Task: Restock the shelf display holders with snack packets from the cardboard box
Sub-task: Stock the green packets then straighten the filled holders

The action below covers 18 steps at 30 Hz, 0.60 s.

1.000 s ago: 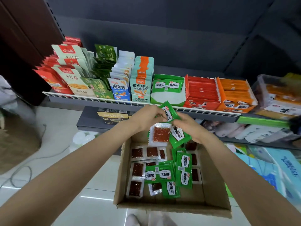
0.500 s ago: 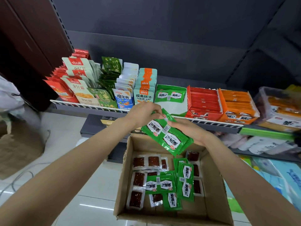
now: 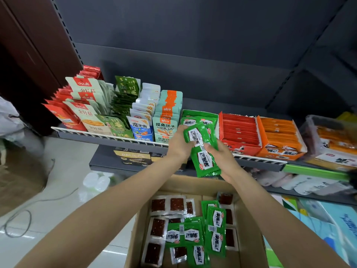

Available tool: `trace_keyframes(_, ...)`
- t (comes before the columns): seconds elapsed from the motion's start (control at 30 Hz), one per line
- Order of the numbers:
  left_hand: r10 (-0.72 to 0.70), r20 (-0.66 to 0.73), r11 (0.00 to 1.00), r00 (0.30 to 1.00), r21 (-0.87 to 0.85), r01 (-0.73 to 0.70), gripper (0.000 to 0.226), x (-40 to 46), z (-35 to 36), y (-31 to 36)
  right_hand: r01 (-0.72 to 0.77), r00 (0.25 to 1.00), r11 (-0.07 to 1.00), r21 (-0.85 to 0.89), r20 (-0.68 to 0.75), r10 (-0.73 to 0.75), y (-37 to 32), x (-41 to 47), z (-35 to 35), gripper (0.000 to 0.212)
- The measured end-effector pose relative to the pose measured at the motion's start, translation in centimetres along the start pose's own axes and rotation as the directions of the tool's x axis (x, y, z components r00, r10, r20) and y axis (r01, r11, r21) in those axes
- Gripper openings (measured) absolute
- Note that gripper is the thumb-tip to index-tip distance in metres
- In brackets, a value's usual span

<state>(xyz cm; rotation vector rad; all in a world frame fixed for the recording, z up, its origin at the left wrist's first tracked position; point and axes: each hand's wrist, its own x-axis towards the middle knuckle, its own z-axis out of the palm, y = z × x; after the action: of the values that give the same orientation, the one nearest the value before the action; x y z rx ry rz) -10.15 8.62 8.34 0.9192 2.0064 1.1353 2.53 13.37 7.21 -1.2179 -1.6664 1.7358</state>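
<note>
Both hands have been lifting the stack of glossy green snack packets (image 3: pixel 202 149) from the brown cardboard box (image 3: pixel 135 238) up to the shelf's front edge. Left hand (image 3: pixel 178 146) and right hand (image 3: pixel 222 161) are gripping it, its long axis running toward the green cardboard display holder (image 3: pixel 199 116) just beyond.

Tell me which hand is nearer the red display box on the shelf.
Right. The right hand sits just left of the red display box; the left hand is farther left, beyond the green packets.
</note>
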Motion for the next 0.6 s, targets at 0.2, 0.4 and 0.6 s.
trace_keyframes(0.2,0.273,0.077,0.920,0.959,0.271,-0.284,0.050,1.4,0.0,1.0,0.065,0.998,0.952,-0.299,0.037,-0.057,-2.5,2.3,-3.5,0.053)
trace_keyframes(0.4,0.420,0.509,0.490,0.751,0.570,-0.660,0.019,4.6,-0.4,4.5,0.033,0.988,0.879,-0.476,0.149,0.043,-6.2,5.1,-6.5,0.081)
trace_keyframes(0.6,0.579,0.408,0.499,0.706,0.507,-0.703,0.022,7.5,1.4,6.0,0.122,0.914,0.874,-0.471,0.396,0.086,-7.1,7.3,-7.5,0.070)
